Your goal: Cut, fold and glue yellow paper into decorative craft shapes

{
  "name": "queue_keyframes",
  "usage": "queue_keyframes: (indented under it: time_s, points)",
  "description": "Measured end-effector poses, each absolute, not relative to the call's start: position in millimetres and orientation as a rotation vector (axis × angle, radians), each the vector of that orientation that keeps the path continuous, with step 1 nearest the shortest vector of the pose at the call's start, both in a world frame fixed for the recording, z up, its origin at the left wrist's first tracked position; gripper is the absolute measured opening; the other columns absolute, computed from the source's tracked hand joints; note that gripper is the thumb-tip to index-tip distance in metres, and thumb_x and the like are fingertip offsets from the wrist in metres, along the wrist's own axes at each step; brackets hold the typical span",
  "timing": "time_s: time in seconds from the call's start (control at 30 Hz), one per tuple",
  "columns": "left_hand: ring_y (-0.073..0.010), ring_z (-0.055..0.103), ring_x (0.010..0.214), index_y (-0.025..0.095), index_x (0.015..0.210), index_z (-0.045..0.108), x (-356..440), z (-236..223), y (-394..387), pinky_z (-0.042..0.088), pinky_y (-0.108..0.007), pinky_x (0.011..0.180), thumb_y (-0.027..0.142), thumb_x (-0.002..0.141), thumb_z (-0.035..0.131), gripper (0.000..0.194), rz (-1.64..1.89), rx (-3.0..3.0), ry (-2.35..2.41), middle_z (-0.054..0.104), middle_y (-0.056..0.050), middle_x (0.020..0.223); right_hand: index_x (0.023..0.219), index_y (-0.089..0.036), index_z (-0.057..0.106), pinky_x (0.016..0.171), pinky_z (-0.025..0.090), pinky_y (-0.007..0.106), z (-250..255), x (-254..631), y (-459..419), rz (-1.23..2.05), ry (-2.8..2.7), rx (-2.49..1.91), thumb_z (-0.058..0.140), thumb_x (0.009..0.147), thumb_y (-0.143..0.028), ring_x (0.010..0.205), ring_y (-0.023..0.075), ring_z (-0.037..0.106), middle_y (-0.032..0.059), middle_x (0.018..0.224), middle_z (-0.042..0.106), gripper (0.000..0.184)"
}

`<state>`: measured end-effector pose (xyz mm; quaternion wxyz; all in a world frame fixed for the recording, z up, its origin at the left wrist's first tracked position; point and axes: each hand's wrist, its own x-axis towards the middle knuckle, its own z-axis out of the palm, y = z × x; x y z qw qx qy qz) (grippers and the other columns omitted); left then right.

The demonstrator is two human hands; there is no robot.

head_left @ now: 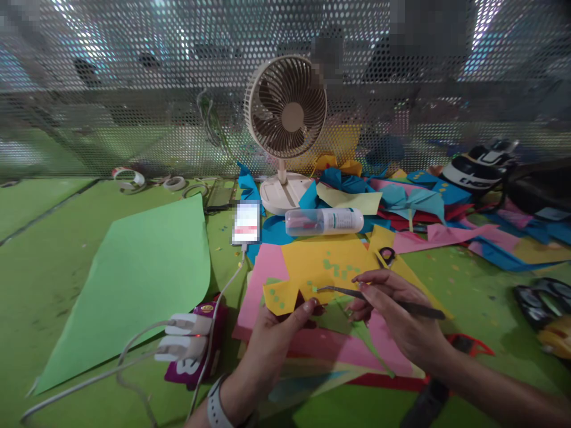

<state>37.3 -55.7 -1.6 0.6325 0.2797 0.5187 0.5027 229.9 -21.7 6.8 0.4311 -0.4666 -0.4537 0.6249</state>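
Note:
My left hand (272, 336) pinches a small yellow paper cut-out (285, 295) dotted with green spots, thumb on top, held just above a pile of coloured sheets. My right hand (397, 315) grips dark metal tweezers (357, 293) like a pen. The tweezers' tip points left and touches a tiny green dot (314, 289) at the cut-out's upper edge. A larger yellow sheet (330, 261) with more green dots lies right behind it. A grey watch band sits on my left wrist.
A beige desk fan (286, 125) stands at the back before a perforated metal wall. A clear glue bottle (325, 221) lies on its side. A big light-green sheet (143, 273) lies left; a phone (246, 222), cables and a power bank (196, 342) sit nearby. Paper scraps crowd the right.

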Motion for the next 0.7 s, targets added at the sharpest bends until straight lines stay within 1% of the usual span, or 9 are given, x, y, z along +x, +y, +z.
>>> queue_keyframes:
  time_s: [0.23,0.37,0.6,0.7]
  points:
    - [-0.0167,0.067,0.070,0.014,0.084,0.066,37.9,-2.7,-56.4,0.051,-0.022,0.057,0.027,0.069,0.074,0.022,1.166,0.655,1.199,0.071,-0.005,0.074,0.090,-0.019,0.059,0.057,0.057,0.025,9.8,227.1,-23.2,1.536,-1.135,-1.184,0.067,0.077,-0.039,0.060,0.0168,0.069,0.0037,0.064,0.071,0.025]
    - [-0.0154,0.067,0.072,0.015,0.086,0.066,36.8,-3.2,-56.6,0.051,-0.021,0.058,0.027,0.070,0.074,0.022,1.165,0.654,1.169,0.071,-0.004,0.079,0.090,-0.019,0.059,0.056,0.057,0.024,9.8,227.8,-23.3,1.508,-1.151,-1.194,0.067,0.077,-0.039,0.060,0.0169,0.069,0.0043,0.064,0.071,0.025]
    - [-0.0155,0.066,0.071,0.015,0.085,0.067,36.0,-4.0,-56.7,0.050,-0.021,0.058,0.027,0.068,0.075,0.022,1.179,0.628,1.163,0.071,-0.004,0.078,0.094,-0.021,0.056,0.056,0.057,0.026,4.9,233.3,-24.4,1.510,-1.122,-1.141,0.065,0.079,-0.036,0.058,0.0167,0.068,0.0033,0.066,0.071,0.024]
    - [-0.0163,0.066,0.071,0.015,0.084,0.068,35.7,-3.5,-56.6,0.051,-0.023,0.059,0.027,0.069,0.075,0.021,1.162,0.656,1.169,0.071,-0.005,0.076,0.094,-0.020,0.055,0.058,0.057,0.028,5.9,233.3,-24.4,1.512,-1.125,-1.163,0.066,0.078,-0.036,0.059,0.0178,0.068,0.0032,0.065,0.071,0.025]
